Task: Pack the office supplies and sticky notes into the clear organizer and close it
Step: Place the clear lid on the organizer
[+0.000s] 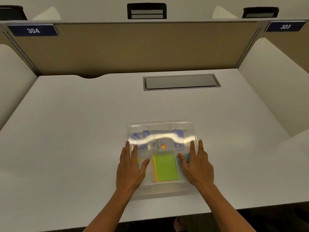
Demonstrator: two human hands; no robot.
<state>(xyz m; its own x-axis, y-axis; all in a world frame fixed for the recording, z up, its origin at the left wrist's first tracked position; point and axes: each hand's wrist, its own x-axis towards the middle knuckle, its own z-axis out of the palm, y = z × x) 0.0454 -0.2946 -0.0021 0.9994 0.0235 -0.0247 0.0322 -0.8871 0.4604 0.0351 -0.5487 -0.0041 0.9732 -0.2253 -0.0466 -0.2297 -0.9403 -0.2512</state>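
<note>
Overhead, read "304" on a blue plate [33,30] at the left of the beige partition [133,47] and "303" on a matching plate [285,26] at the right. Found no other legible writing.

Lower down, saw the clear organizer [160,125] lying flat on the white table [66,131], near the front edge and just right of centre, its lid apparently down over the compartments. Made out green sticky notes [166,167] in the middle near compartment, stacked on an orange pad showing only along the left edge. Caught a small orange item [163,146] just beyond the notes, too blurred to name. Noticed blue supplies [178,133] in the far compartments, smeared by a bright wavy glare across the lid and not identifiable. Glimpsed a bit of yellow [138,160] and something teal [187,157], each mostly covered by a hand.

Found both hands flat on the lid, fingers straight and spread, gripping nothing: left hand [131,168] over the near-left part, right hand [197,166] over the near-right.

Beyond, saw a grey recessed cover [181,82] set into the table. Could just discern dark chair backs [146,10] past the partition, cut off by it.
</note>
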